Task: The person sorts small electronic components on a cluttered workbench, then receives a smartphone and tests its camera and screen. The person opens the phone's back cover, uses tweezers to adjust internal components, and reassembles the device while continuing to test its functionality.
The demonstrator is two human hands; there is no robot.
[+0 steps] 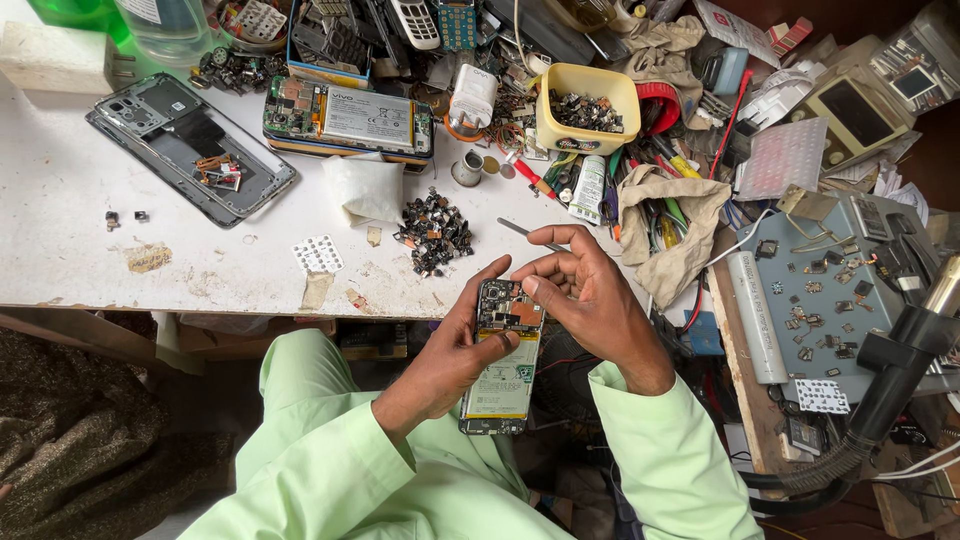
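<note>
While the left hand wraps around the opened phone from its left side, thumb laid across the bare battery, the right hand curls over the phone's top end with a thin pair of tweezers pinched between its fingers, the tip pointing back over the worktop. The phone hangs in the air just off the worktop's front edge, above the lap and the pale green sleeves. With nothing beneath it, a loosened grip could likely drop it to the floor, and any tiny part lifted out might fall the same way and be lost. The tweezers' point could also slip and scratch the exposed circuit board, or press into the battery.

Just past the front edge lies a heap of small dark parts; a careless sweep of the wrist might scatter them. Further back stand a yellow tub and a second opened phone, and a phone frame lies toward the back left corner. Bare white surface shows along the front left; the right side is crowded with tools and rags.
</note>
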